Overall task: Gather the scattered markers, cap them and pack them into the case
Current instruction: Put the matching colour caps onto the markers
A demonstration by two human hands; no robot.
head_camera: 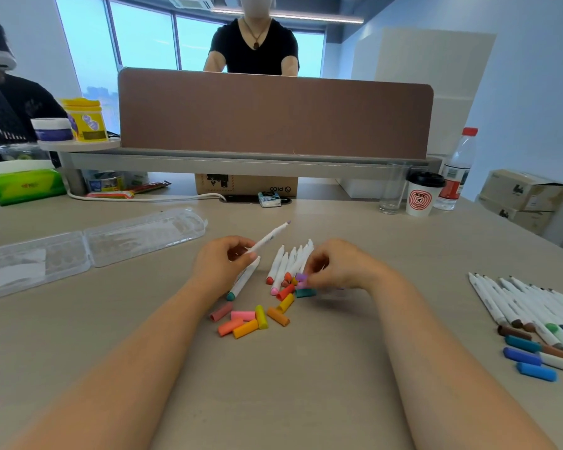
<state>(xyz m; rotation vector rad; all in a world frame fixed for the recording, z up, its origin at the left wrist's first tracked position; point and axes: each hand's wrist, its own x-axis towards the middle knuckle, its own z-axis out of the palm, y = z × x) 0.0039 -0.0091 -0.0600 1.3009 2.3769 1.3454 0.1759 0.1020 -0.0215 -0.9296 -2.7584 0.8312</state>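
Note:
My left hand point(223, 263) grips a white uncapped marker point(270, 235) whose purple tip points up and to the right. A second white marker with a teal end point(242, 280) lies under that hand. My right hand point(333, 266) pinches a purple cap point(301, 277) just above the pile. Several white markers point(290, 264) lie side by side between my hands. Loose caps point(254, 318) in pink, orange, yellow and red are scattered in front of them, with a teal cap point(305, 292) beside. The clear plastic case point(88, 245) lies open at the left.
More markers and blue and brown caps point(533, 319) lie at the right edge of the table. A paper cup point(421, 194), a glass point(392, 190) and a water bottle point(457, 170) stand at the back right. A tissue pack point(25, 185) sits back left. A person stands behind the brown divider point(273, 115).

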